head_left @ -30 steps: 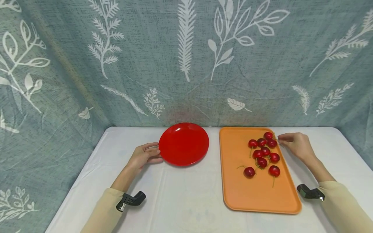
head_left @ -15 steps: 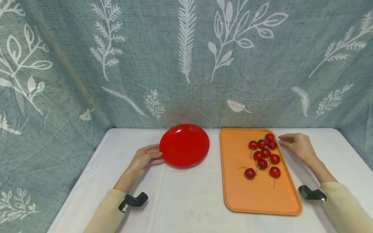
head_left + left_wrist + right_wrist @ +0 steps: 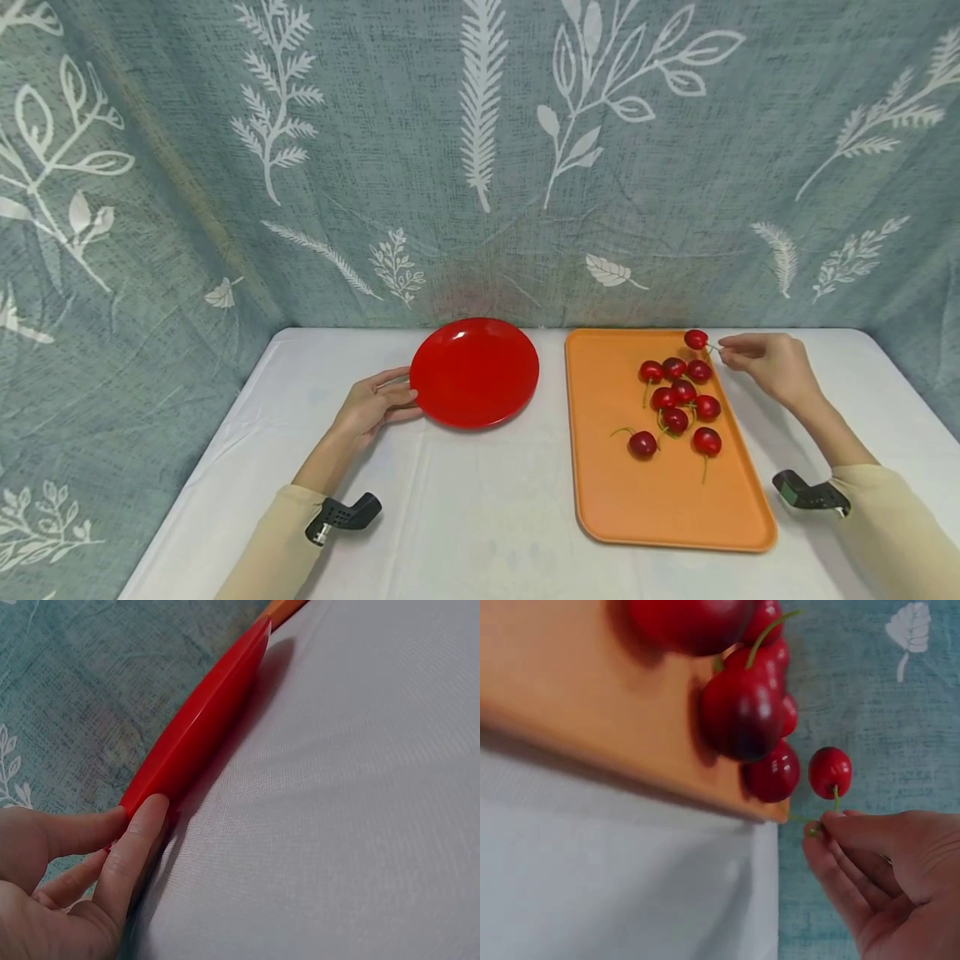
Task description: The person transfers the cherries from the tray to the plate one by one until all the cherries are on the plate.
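Observation:
A red plate [image 3: 474,375] stands on the white cloth at the middle of the table. My left hand [image 3: 369,407] holds its left rim between thumb and fingers; in the left wrist view the fingertips [image 3: 154,806] lie against the plate's edge. At the right, my right hand [image 3: 772,367] pinches a cherry by its green stem between thumb and forefinger. That red cherry [image 3: 830,771] hangs over the far right corner of the orange tray [image 3: 645,512], apart from the others. Several more cherries [image 3: 683,390] with stems lie grouped in the tray's right half.
White cloth [image 3: 480,517] covers the table in front of the plate and between plate and tray. A grey-green curtain [image 3: 420,167] with white leaf prints rises right behind the table's back edge. Each wrist wears a black camera [image 3: 810,493].
My right hand has taken the cherry by its stem and lifted it slightly up and away from the group. The left hand stays at the plate, and the other cherries keep their places.

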Motion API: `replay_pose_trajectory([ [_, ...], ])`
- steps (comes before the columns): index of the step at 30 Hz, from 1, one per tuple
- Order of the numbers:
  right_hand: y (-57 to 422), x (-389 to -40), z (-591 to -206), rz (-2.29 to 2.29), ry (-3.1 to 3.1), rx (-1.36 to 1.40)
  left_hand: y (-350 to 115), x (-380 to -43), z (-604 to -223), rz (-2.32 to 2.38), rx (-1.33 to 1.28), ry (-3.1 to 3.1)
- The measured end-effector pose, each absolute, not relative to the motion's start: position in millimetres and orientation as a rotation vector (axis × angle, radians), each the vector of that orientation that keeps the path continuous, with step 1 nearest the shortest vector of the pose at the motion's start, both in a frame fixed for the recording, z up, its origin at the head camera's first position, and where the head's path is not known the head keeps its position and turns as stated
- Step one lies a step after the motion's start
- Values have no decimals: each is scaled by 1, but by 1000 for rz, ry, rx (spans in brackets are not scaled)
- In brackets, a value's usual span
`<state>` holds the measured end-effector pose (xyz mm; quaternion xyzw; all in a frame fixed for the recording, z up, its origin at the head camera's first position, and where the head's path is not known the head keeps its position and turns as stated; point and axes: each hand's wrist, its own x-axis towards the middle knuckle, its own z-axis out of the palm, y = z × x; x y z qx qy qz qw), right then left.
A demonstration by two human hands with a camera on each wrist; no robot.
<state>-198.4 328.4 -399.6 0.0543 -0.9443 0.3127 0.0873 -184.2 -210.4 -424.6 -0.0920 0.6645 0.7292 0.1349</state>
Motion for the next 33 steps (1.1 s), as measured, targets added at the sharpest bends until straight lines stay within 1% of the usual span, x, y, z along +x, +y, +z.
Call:
replay_pose_trajectory([
  [8,324,-199,-386,1373,-2875,8,-209,-185,-425,2117,-275,1923],
  [15,321,-201,-379,1781,-2787,14,-210,-186,-428,2119,-279,1927],
  [23,301,-210,-376,1982,-2717,16,-211,-185,-428,2114,-268,1927],
  [33,261,-222,-376,2226,-2569,1,-211,-184,-426,2114,-279,1908],
])
